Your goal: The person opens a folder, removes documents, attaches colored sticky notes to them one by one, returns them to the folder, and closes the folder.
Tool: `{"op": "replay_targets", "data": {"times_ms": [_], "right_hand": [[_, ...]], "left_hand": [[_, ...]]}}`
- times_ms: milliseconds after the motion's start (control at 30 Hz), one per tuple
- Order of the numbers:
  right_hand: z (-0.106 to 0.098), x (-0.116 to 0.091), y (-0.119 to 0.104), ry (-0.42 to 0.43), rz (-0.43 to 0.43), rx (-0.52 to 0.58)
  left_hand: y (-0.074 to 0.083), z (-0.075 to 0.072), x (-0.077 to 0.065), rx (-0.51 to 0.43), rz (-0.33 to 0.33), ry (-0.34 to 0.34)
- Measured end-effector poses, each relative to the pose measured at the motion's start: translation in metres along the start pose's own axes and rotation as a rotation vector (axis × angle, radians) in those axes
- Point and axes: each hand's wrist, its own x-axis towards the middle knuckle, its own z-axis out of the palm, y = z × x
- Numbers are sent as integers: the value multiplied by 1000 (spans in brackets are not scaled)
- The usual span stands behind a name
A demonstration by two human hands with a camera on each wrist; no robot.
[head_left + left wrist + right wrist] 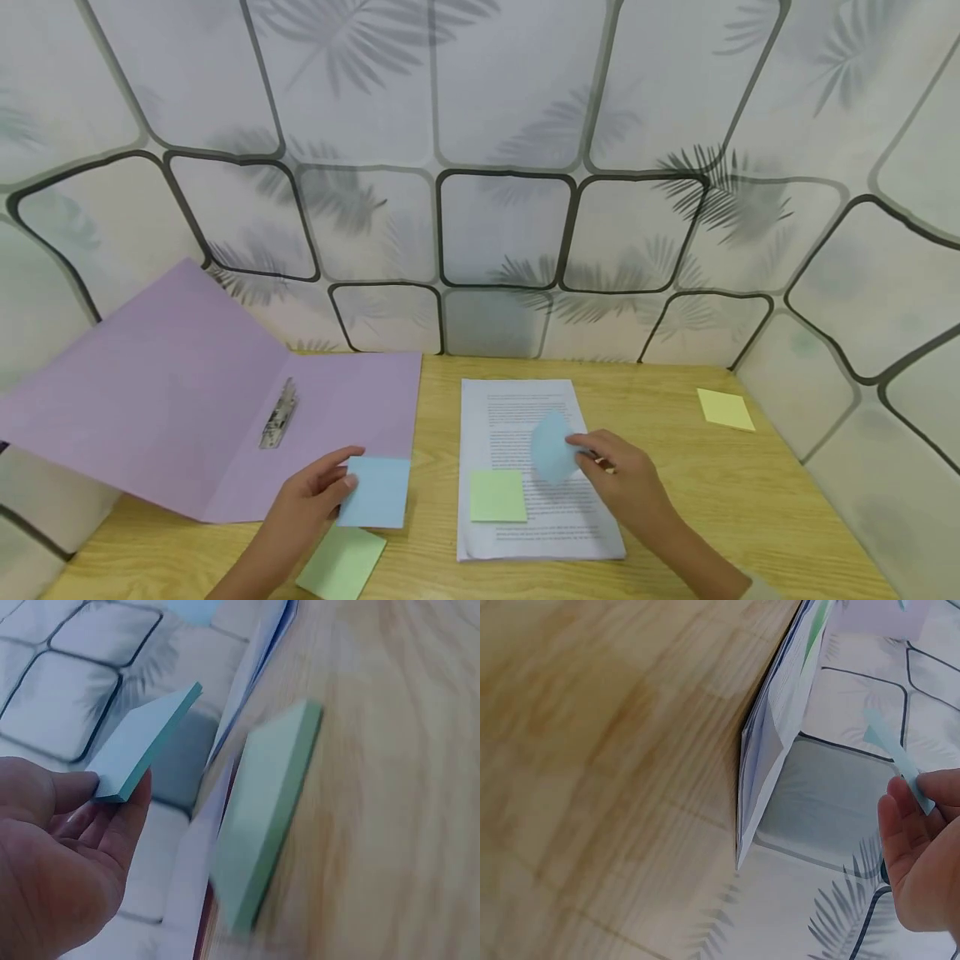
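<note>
The right hand (pixel 626 475) pinches a single bowed blue sheet (pixel 552 450) by its right edge, so the sheet lies left of those fingers, raised over the stack of printed pages (pixel 476 433). The stack's long axis runs away from the person on the counter (pixel 438 433). A green note (pixel 498 497) lies on it, nearer the right hand; farther left, the left hand's (pixel 311 492) fingers grip a blue pad (pixel 375 493).

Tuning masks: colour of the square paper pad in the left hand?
Light blue square paper pad, clearest in the head view.
</note>
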Motion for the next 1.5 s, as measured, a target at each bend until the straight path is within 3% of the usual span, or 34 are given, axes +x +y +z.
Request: {"op": "replay_targets", "data": {"times_ms": [167,300,400,500,767,1067,1300,1500], "right_hand": [[0,-1,1,-8,-2,15],[0,-2,2,-15,8,19],[0,-2,2,-20,18,27],[0,-2,2,-24,22,33],[0,-3,2,-30,40,32],[-2,-4,-1,-41,63,74],[-2,-4,0,-39,21,102],[-2,-4,1,-46,63,117]], "left_hand": [[-18,-45,-18,156,-43,56],[-32,-77,-27,337,-81,99],[-42,-94,-32,452,-82,102],[-50,-105,-34,478,-88,89],[-63,-104,-36,401,-142,72],[-70,-102,-42,217,-219,96],[-69,-92,-43,225,-248,89],[-73,-104,-44,266,-233,72]]}}
